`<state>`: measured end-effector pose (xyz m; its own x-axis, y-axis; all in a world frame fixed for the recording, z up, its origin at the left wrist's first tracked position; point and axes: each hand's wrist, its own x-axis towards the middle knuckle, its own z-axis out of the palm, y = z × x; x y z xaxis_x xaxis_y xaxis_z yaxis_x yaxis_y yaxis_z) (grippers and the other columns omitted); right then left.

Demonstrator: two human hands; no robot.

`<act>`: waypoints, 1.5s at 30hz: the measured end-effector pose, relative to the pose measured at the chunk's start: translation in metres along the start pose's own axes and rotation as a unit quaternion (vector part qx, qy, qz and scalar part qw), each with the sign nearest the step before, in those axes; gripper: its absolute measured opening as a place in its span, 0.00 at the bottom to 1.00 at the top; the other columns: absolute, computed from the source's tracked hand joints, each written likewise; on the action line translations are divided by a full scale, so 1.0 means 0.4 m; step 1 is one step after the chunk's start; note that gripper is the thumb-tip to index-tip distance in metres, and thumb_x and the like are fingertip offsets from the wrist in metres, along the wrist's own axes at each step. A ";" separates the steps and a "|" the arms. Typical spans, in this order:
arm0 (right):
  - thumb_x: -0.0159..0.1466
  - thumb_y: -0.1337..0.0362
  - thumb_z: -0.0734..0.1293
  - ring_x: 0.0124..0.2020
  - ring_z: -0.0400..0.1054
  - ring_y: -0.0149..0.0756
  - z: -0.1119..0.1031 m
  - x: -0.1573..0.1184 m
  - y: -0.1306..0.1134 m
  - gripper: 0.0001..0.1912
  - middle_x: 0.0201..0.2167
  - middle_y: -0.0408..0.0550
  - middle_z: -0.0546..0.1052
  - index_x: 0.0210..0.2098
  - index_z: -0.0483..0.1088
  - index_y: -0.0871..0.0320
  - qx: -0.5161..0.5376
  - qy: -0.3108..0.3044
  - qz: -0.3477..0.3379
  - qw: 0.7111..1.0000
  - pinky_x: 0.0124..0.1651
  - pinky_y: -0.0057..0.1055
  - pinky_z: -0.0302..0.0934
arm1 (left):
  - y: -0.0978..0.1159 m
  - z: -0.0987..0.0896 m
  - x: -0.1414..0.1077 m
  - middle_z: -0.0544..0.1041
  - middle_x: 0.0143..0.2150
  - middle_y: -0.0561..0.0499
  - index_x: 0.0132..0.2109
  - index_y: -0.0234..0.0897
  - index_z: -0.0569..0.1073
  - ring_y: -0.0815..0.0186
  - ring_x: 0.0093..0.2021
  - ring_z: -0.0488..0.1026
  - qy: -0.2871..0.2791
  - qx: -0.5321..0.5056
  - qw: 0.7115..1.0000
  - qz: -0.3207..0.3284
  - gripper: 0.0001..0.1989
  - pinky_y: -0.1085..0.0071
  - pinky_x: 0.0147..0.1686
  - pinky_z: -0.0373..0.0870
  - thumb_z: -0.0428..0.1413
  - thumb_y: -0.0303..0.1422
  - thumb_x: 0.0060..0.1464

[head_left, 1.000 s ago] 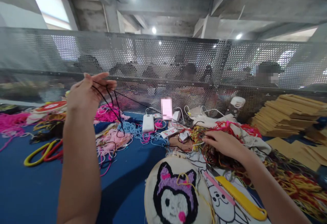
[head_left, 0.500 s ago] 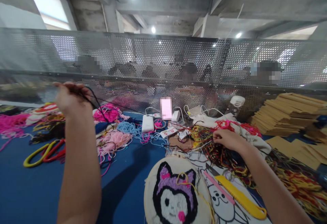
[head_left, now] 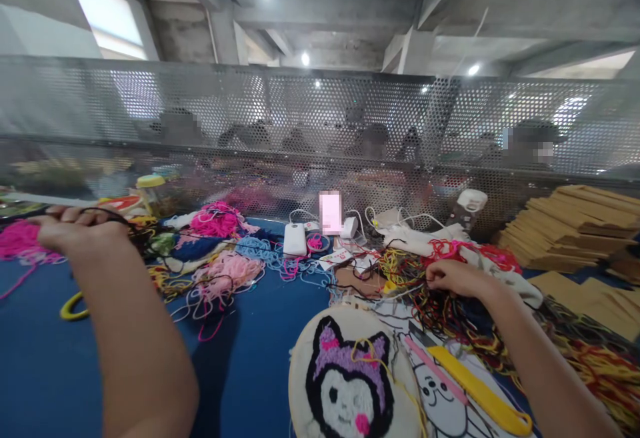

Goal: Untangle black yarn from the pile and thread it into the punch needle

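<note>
Left hand [head_left: 75, 230] out far left above the blue table top [head_left: 260, 358], fingers curled shut on a thin black yarn strand [head_left: 131, 228]. Strand running right from the fist toward the loose yarn heaps; exact path past there lost in the clutter.

Right hand [head_left: 457, 277] low at right, fingers closed, pinching into the tangled heap of red, yellow and black yarn [head_left: 440, 311]. Which strand sits in the pinch: cannot tell. Hands well apart.

Near edge, between the 2 forearms: round wooden embroidery hoop with a tufted black, purple and white cartoon face [head_left: 350, 385]. Just right of it, white cloth printed with a black-outline rabbit [head_left: 440, 405], with a pink stick tool [head_left: 435, 379] and a yellow plastic handle [head_left: 480, 391] lying across it.

Mid table: pale pink yarn clump [head_left: 227, 271], bright pink yarn clump [head_left: 217, 219], light blue yarn [head_left: 260, 250], white rectangular power bank [head_left: 295, 239].

Far right: stack of brown cardboard sheets [head_left: 570, 225]. Behind the table: perforated metal screen [head_left: 320, 125], blurred people beyond it.
</note>
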<state>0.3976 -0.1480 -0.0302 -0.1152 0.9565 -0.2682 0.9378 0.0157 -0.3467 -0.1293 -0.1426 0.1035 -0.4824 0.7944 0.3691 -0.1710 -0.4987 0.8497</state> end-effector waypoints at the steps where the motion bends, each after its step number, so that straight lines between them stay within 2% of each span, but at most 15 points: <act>1: 0.54 0.63 0.63 0.20 0.63 0.30 0.001 -0.002 -0.005 0.06 0.18 0.42 0.70 0.23 0.68 0.58 0.003 -0.005 -0.014 1.000 0.24 0.25 0.54 | -0.001 0.005 0.001 0.53 0.09 0.58 0.25 0.39 0.62 0.71 0.14 0.57 0.002 -0.002 1.000 0.001 0.16 0.73 0.17 0.50 0.45 0.43 0.56; 4: 0.56 0.60 0.62 0.21 0.65 0.31 -0.004 -0.011 -0.024 0.11 0.20 0.43 0.71 0.22 0.69 0.58 0.007 -0.016 -0.054 0.998 0.25 0.26 0.55 | -0.023 0.006 0.011 0.52 0.09 0.58 0.24 0.39 0.61 0.71 0.14 0.54 0.015 -0.019 1.000 0.001 0.16 0.73 0.18 0.50 0.45 0.42 0.56; 9: 0.56 0.57 0.62 0.24 0.67 0.35 -0.021 -0.030 -0.051 0.13 0.21 0.46 0.74 0.22 0.72 0.58 -0.012 0.018 -0.077 0.997 0.29 0.28 0.56 | -0.077 0.002 0.049 0.47 0.10 0.59 0.21 0.37 0.56 0.73 0.13 0.37 0.067 -0.129 0.989 -0.033 0.18 0.72 0.17 0.42 0.39 0.32 0.59; 11: 0.56 0.58 0.63 0.27 0.68 0.37 -0.026 -0.038 -0.060 0.12 0.24 0.47 0.75 0.24 0.73 0.57 -0.020 0.038 -0.081 0.996 0.31 0.29 0.57 | -0.089 0.026 0.057 0.49 0.10 0.59 0.22 0.37 0.58 0.72 0.14 0.36 0.020 -0.113 0.992 -0.059 0.18 0.71 0.17 0.39 0.37 0.32 0.60; 13: 0.56 0.58 0.63 0.30 0.68 0.38 -0.028 -0.045 -0.067 0.12 0.26 0.48 0.76 0.25 0.74 0.57 -0.027 0.051 -0.085 0.995 0.34 0.29 0.57 | -0.099 0.069 0.052 0.50 0.10 0.59 0.24 0.38 0.61 0.72 0.14 0.37 -0.055 -0.030 0.996 -0.062 0.18 0.71 0.18 0.38 0.36 0.33 0.60; 16: 0.56 0.59 0.63 0.32 0.68 0.39 -0.029 -0.051 -0.074 0.11 0.28 0.48 0.77 0.26 0.74 0.56 -0.035 0.058 -0.087 0.994 0.35 0.29 0.57 | -0.125 0.158 0.016 0.48 0.10 0.59 0.26 0.38 0.64 0.72 0.13 0.37 -0.173 0.118 0.978 -0.020 0.21 0.70 0.17 0.35 0.33 0.34 0.61; 20: 0.56 0.59 0.63 0.32 0.69 0.38 -0.028 -0.047 -0.075 0.11 0.28 0.48 0.77 0.25 0.74 0.57 -0.039 0.052 -0.086 0.994 0.35 0.28 0.57 | -0.210 0.303 -0.111 0.52 0.13 0.58 0.28 0.34 0.74 0.74 0.14 0.45 -0.321 0.193 0.926 -0.040 0.19 0.72 0.17 0.40 0.45 0.40 0.58; 23: 0.56 0.59 0.63 0.27 0.68 0.36 -0.026 -0.046 -0.076 0.12 0.23 0.47 0.75 0.23 0.72 0.58 -0.041 0.039 -0.083 0.995 0.31 0.28 0.56 | -0.305 0.404 -0.266 0.61 0.15 0.56 0.27 0.33 0.76 0.74 0.17 0.52 -0.447 0.225 0.864 -0.062 0.12 0.73 0.19 0.48 0.54 0.37 0.51; 26: 0.58 0.60 0.61 0.21 0.67 0.33 -0.025 -0.054 -0.083 0.13 0.19 0.46 0.73 0.22 0.71 0.59 -0.034 0.020 -0.079 0.996 0.27 0.27 0.54 | -0.395 0.460 -0.419 0.70 0.23 0.54 0.31 0.35 0.76 0.72 0.23 0.62 -0.523 0.224 0.819 -0.071 0.06 0.74 0.25 0.57 0.57 0.33 0.47; 30: 0.57 0.62 0.62 0.21 0.67 0.33 -0.025 -0.070 -0.096 0.12 0.18 0.46 0.73 0.22 0.71 0.60 -0.026 -0.004 -0.079 0.997 0.25 0.26 0.53 | -0.471 0.463 -0.526 0.73 0.29 0.52 0.53 0.36 0.68 0.70 0.25 0.64 -0.606 0.208 0.762 -0.093 0.22 0.73 0.28 0.60 0.55 0.36 0.50; 33: 0.54 0.63 0.63 0.23 0.67 0.33 -0.025 -0.075 -0.103 0.09 0.19 0.46 0.73 0.20 0.71 0.59 -0.026 -0.013 -0.094 0.995 0.26 0.26 0.53 | -0.495 0.454 -0.539 0.68 0.23 0.55 0.57 0.34 0.64 0.72 0.20 0.60 -0.635 0.172 0.738 -0.149 0.24 0.74 0.23 0.57 0.52 0.38 0.53; 36: 0.53 0.63 0.64 0.25 0.65 0.33 -0.025 -0.071 -0.106 0.09 0.20 0.45 0.73 0.20 0.71 0.59 -0.028 -0.010 -0.116 0.993 0.28 0.27 0.52 | -0.503 0.456 -0.538 0.59 0.16 0.59 0.48 0.31 0.70 0.74 0.16 0.55 -0.648 0.139 0.723 -0.194 0.19 0.76 0.18 0.51 0.51 0.40 0.54; 39: 0.53 0.62 0.64 0.24 0.63 0.32 -0.023 -0.064 -0.106 0.10 0.18 0.43 0.71 0.18 0.70 0.59 -0.028 -0.013 -0.128 0.991 0.27 0.27 0.50 | -0.504 0.464 -0.540 0.59 0.15 0.59 0.33 0.32 0.71 0.75 0.16 0.53 -0.656 0.114 0.716 -0.209 0.18 0.75 0.17 0.48 0.50 0.45 0.54; 42: 0.54 0.62 0.63 0.23 0.62 0.32 -0.017 -0.058 -0.103 0.10 0.18 0.43 0.71 0.19 0.69 0.59 -0.026 -0.013 -0.128 0.991 0.26 0.26 0.50 | -0.506 0.468 -0.546 0.59 0.15 0.59 0.24 0.35 0.64 0.75 0.16 0.53 -0.626 0.094 0.734 -0.247 0.21 0.75 0.17 0.47 0.50 0.49 0.51; 45: 0.55 0.62 0.63 0.23 0.62 0.31 -0.008 -0.053 -0.103 0.10 0.18 0.43 0.70 0.20 0.70 0.58 -0.024 -0.018 -0.122 0.992 0.25 0.26 0.49 | -0.505 0.471 -0.550 0.58 0.16 0.59 0.22 0.36 0.60 0.76 0.16 0.51 -0.589 0.084 0.759 -0.265 0.23 0.75 0.18 0.46 0.49 0.52 0.49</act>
<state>0.3625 -0.1681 -0.0074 -0.3519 0.9113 -0.2136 0.8951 0.2609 -0.3616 0.1731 -0.1514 -0.0785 0.7362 0.6753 -0.0446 0.0866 -0.0286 0.9958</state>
